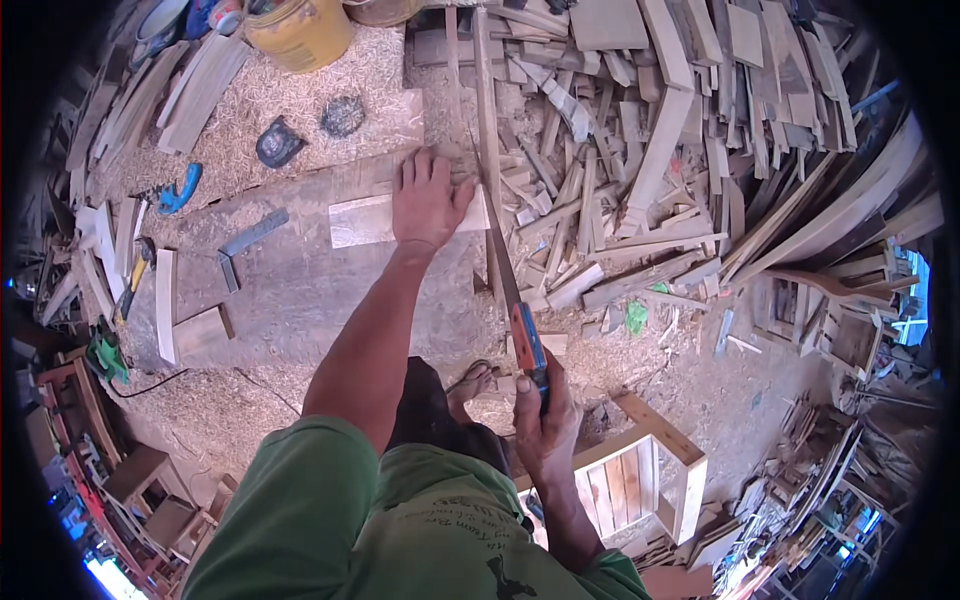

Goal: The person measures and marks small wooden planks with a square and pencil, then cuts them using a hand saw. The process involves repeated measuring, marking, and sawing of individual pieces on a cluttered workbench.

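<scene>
My left hand (428,200) bears down on a short pale wooden board (361,222), its fingers bent over the far edge and the thumb near the right end. In my right hand (548,420) is the handle of a handsaw (527,340), orange and blue, with the fingers wrapped round it. The long narrow saw blade points away from me and runs right beside the board's right end. Whether its teeth are in the wood I cannot tell. Under the board lies a wide, worn wooden work surface (300,310).
A metal try square (252,236), a hammer (134,280) and a blue-handled tool (182,188) lie to the left. Beyond them stands a yellow bucket (300,35) amid wood shavings. Scrap wood (640,240) heaps up at right; a wooden frame (690,490) stands near my right arm.
</scene>
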Available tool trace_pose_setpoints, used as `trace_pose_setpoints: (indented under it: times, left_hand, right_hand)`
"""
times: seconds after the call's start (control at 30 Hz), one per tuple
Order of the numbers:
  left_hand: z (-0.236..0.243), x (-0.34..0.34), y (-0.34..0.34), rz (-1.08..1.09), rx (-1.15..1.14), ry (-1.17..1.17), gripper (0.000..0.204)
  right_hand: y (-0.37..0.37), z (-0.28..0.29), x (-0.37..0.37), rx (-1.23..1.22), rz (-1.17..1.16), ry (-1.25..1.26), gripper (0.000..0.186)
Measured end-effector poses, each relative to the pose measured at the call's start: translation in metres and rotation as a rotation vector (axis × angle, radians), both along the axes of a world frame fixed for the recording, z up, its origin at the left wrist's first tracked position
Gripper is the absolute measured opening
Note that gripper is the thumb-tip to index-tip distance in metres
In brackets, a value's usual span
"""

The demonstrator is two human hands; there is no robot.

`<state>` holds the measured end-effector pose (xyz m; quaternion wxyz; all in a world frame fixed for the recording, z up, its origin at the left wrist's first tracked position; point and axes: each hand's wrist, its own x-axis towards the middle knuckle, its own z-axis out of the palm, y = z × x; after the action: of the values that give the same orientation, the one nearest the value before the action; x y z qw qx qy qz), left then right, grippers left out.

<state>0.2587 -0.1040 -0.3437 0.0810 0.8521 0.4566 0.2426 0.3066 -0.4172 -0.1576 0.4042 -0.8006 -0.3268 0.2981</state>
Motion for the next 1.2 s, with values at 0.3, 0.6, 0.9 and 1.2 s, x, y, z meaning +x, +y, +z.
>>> trace_pose_setpoints:
  times: [0.3,0.6,0.9,1.2]
  left_hand:
    - [0.007,0.001,0.002,-0.003,-0.007,-0.013,0.051]
    - [0.010,0.005,0.002,0.002,0.013,-0.010,0.054]
    - [0.008,-0.001,0.000,0.023,0.017,-0.035,0.053]
    - [0.010,0.003,0.001,0.017,0.042,-0.052,0.056]
  right_hand:
    - [0.011,-0.021,0.011,-0.050,-0.039,0.117,0.046]
    - [0.022,-0.010,0.014,-0.054,-0.045,0.049,0.041]
    - [0.028,-0.003,0.007,-0.080,-0.029,-0.020,0.037]
    - [0.117,-0.052,0.027,0.010,0.009,-0.160,0.035]
